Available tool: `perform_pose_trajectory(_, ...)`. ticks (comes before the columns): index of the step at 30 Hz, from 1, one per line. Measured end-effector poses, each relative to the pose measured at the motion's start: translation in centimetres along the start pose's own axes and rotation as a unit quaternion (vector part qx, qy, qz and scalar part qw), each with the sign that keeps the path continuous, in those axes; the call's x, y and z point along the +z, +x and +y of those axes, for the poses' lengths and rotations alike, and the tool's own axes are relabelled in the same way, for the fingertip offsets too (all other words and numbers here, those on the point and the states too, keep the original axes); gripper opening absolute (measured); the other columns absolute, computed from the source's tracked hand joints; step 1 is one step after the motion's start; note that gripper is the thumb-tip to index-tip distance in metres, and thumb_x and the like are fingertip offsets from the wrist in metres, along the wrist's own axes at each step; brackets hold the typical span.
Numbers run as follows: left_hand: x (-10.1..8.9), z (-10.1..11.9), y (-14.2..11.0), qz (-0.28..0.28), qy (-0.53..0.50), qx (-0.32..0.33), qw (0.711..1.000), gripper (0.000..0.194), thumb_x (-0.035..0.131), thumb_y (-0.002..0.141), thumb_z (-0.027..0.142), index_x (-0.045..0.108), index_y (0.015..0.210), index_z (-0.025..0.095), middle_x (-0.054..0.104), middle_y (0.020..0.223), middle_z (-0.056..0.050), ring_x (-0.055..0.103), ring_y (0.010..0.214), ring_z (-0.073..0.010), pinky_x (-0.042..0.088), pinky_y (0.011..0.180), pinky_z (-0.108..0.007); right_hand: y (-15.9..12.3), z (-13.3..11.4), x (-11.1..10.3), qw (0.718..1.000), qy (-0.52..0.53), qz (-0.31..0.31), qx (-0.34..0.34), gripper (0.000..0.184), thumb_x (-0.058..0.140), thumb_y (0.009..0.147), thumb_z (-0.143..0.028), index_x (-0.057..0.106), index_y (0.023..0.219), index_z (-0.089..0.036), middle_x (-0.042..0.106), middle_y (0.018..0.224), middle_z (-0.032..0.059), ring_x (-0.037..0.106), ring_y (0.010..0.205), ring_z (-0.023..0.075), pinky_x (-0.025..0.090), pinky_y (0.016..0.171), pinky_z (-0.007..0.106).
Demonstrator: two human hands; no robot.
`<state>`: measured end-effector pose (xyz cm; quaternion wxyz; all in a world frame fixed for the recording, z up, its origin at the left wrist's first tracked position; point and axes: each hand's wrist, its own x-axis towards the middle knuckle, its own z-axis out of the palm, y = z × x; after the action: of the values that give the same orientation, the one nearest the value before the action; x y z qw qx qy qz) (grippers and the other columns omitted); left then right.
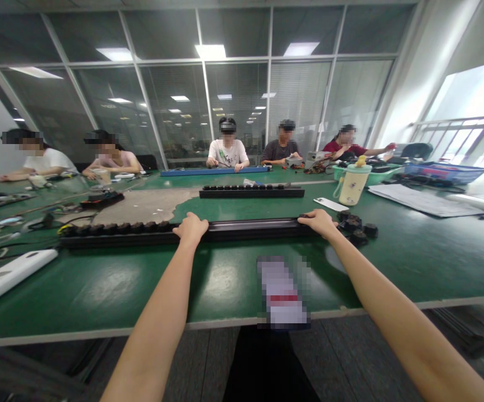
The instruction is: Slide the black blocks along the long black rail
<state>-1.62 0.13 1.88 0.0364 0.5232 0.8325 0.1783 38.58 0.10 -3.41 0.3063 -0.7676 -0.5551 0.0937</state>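
Note:
A long black rail lies across the table before me, its open channel facing up. Along its left part sits a row of small black blocks. My left hand is closed over the rail at the right end of that row, thumb side against the last block. At the rail's right end my right hand is closed, with a dark piece at its fingertips that looks like another such block; most of it is hidden. Several loose black blocks lie just right of that hand.
A second black rail with blocks lies farther back. Nearer me is a phone, its screen blurred. A white phone, a cup and papers lie right. At left are a white device and cables. Several people sit opposite.

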Motion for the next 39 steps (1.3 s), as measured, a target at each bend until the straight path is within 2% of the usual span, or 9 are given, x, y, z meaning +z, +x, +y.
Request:
perform_pose_trajectory(8, -0.3, 0.2, -0.5, -0.015, -0.003, 0.006, 1.000, 0.062, 0.053, 0.089, 0.043, 0.051, 0.141, 0.009, 0.062, 0.139, -0.028, 0.060, 0.129, -0.0406, 0.037, 0.110, -0.056, 0.1, 0.0, 0.2, 1.000, -0.003, 0.000, 0.012, 0.044, 0.071, 0.080, -0.054, 0.082, 0.112, -0.027, 0.077, 0.109, 0.0124, 0.061, 0.116, 0.0412, 0.032, 0.108, 0.064)
perform_pose_trajectory(15, -0.5, 0.3, -0.9, -0.019, 0.001, 0.015, 1.000, 0.061, 0.051, 0.090, 0.044, 0.053, 0.139, 0.009, 0.063, 0.137, -0.029, 0.061, 0.128, -0.0405, 0.037, 0.110, -0.056, -0.2, -0.2, -0.4, 1.000, -0.005, -0.020, 0.008, 0.047, 0.074, 0.080, -0.054, 0.079, 0.120, -0.029, 0.075, 0.120, 0.0113, 0.057, 0.124, 0.0435, 0.030, 0.110, 0.065)
perform_pose_trajectory(21, -0.4, 0.5, -1.1, -0.027, 0.029, 0.041, 0.998, 0.061, 0.047, 0.092, 0.045, 0.052, 0.139, 0.006, 0.063, 0.137, -0.028, 0.061, 0.129, -0.0403, 0.036, 0.111, -0.053, -0.1, 0.3, -0.3, 0.999, -0.032, -0.024, -0.001, 0.059, 0.072, 0.079, -0.066, 0.078, 0.124, -0.029, 0.075, 0.120, 0.0138, 0.056, 0.125, 0.0452, 0.036, 0.106, 0.060)
perform_pose_trajectory(25, -0.1, 0.5, -0.9, -0.026, 0.037, 0.047, 0.998, 0.061, 0.046, 0.093, 0.047, 0.053, 0.138, 0.005, 0.064, 0.136, -0.028, 0.062, 0.127, -0.0400, 0.038, 0.110, -0.052, 0.1, 0.7, -0.1, 0.999, -0.048, -0.015, -0.021, 0.067, 0.068, 0.080, -0.073, 0.075, 0.130, -0.029, 0.072, 0.128, 0.0138, 0.052, 0.129, 0.0462, 0.037, 0.106, 0.057)
perform_pose_trajectory(28, 0.1, 0.4, -0.7, -0.023, 0.033, 0.051, 0.998, 0.062, 0.047, 0.093, 0.048, 0.053, 0.138, 0.006, 0.064, 0.136, -0.028, 0.062, 0.127, -0.0392, 0.042, 0.107, -0.050, 0.1, 0.9, 0.0, 0.998, -0.049, -0.015, -0.031, 0.065, 0.067, 0.081, -0.073, 0.075, 0.130, -0.032, 0.070, 0.131, 0.0121, 0.051, 0.130, 0.0458, 0.037, 0.106, 0.056)
perform_pose_trajectory(34, 0.2, 0.1, -0.5, -0.015, 0.027, 0.048, 0.998, 0.064, 0.050, 0.092, 0.051, 0.053, 0.137, 0.006, 0.065, 0.135, -0.027, 0.063, 0.126, -0.0390, 0.045, 0.106, -0.048, 0.3, 1.2, 0.3, 0.999, -0.040, -0.003, -0.031, 0.058, 0.068, 0.083, -0.070, 0.077, 0.127, -0.033, 0.073, 0.125, 0.0114, 0.051, 0.129, 0.0449, 0.038, 0.105, 0.055)
perform_pose_trajectory(39, 0.5, -0.1, -0.3, -0.002, 0.020, 0.055, 0.998, 0.064, 0.053, 0.091, 0.053, 0.054, 0.135, 0.007, 0.066, 0.132, -0.027, 0.066, 0.123, -0.0376, 0.051, 0.098, -0.042, 0.7, 1.6, 0.6, 0.999, -0.027, 0.001, -0.037, 0.053, 0.069, 0.084, -0.066, 0.078, 0.125, -0.033, 0.074, 0.123, 0.0108, 0.052, 0.128, 0.0433, 0.036, 0.106, 0.056)
